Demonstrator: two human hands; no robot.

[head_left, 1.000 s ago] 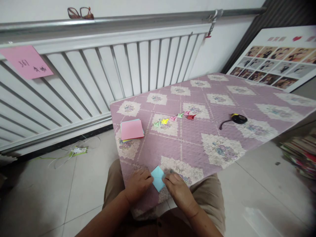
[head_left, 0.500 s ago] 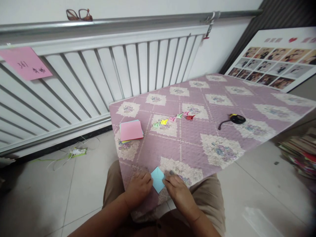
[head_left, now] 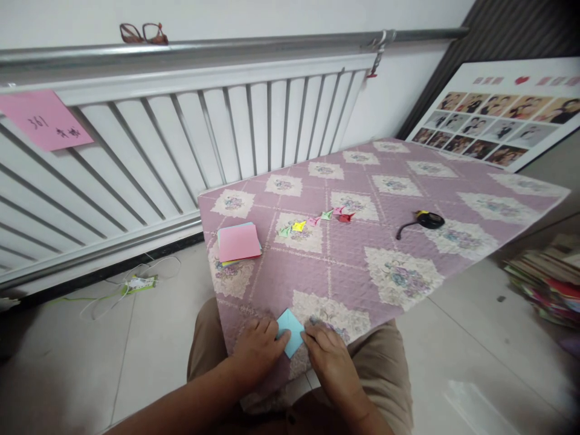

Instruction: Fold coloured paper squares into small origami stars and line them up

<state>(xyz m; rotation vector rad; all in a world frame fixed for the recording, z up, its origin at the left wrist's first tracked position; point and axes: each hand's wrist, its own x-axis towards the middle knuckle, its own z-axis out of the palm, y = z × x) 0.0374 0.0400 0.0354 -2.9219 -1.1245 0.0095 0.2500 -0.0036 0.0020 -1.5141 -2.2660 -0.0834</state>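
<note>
A small light-blue folded paper point(head_left: 292, 339) lies diamond-wise on the table's near edge, a crease running across it. My left hand point(head_left: 258, 347) is closed at its left corner, the thumb laid over the paper's face. At the right corner, my right hand point(head_left: 328, 350) pinches the edge with thumb and fingertips. Farther up the cloth stands a slanting row of small folded paper figures, among them a yellow figure point(head_left: 298, 226), a green figure point(head_left: 327, 214) and a red figure point(head_left: 346, 217). A stack of coloured paper point(head_left: 238, 243), pink on top, sits to the left.
The table has a purple floral cloth point(head_left: 312, 272). A black coiled cable point(head_left: 429, 220) rests on its right part. Behind are a white radiator point(head_left: 235, 127), glasses point(head_left: 144, 35) on a pipe and a photo board point(head_left: 498, 115). A power strip point(head_left: 139, 283) lies on the floor.
My left thumb has moved right onto the blue paper's face. My right hand stays at the right corner. The whole view has shifted slightly.
</note>
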